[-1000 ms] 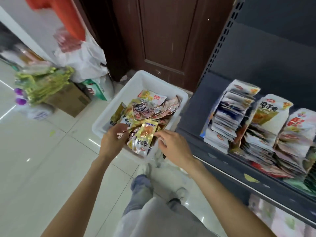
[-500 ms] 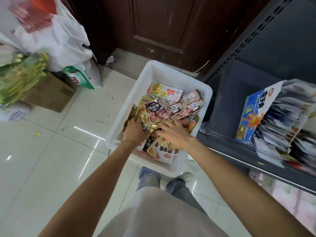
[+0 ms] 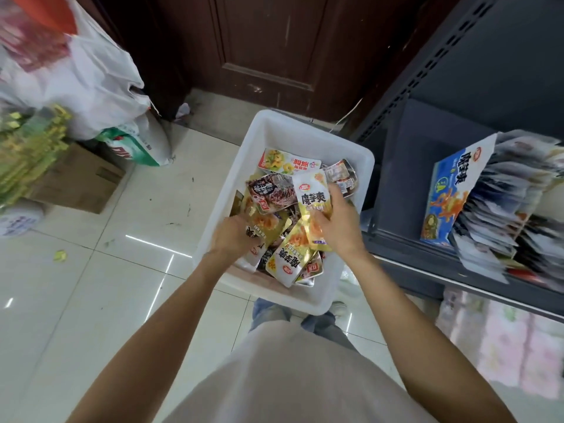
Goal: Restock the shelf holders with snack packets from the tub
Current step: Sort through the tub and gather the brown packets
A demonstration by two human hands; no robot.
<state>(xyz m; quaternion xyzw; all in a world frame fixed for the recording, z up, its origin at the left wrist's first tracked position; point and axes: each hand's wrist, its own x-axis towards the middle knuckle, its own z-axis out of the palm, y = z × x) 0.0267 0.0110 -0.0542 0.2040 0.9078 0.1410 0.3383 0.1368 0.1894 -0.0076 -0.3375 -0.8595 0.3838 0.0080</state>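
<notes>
- Far left, a white plastic bag [image 3: 91,77] and a cardboard box [image 3: 76,181] sit on the floor, clear of the work.
- The left hand [image 3: 233,239] is down in the tub [image 3: 305,132], fingers curled around a gold packet [image 3: 265,222]; it looks like it's gathering matching ones off the pile.
- The tub stands on the floor right by the feet and just beside the shelf, so packets only need a short lift across.
- The right hand [image 3: 337,225] grips a white-and-gold packet [image 3: 314,196] upright, thumb across its face, label readable, probably to check the flavour.
- On the right, the shelf holder [image 3: 451,190] with the blue front card is packed with packets leaning back.
- Compared with half a second ago: the right hand lay flat on the pile, now it has a packet raised; the left has shifted from pressing to clutching.
</notes>
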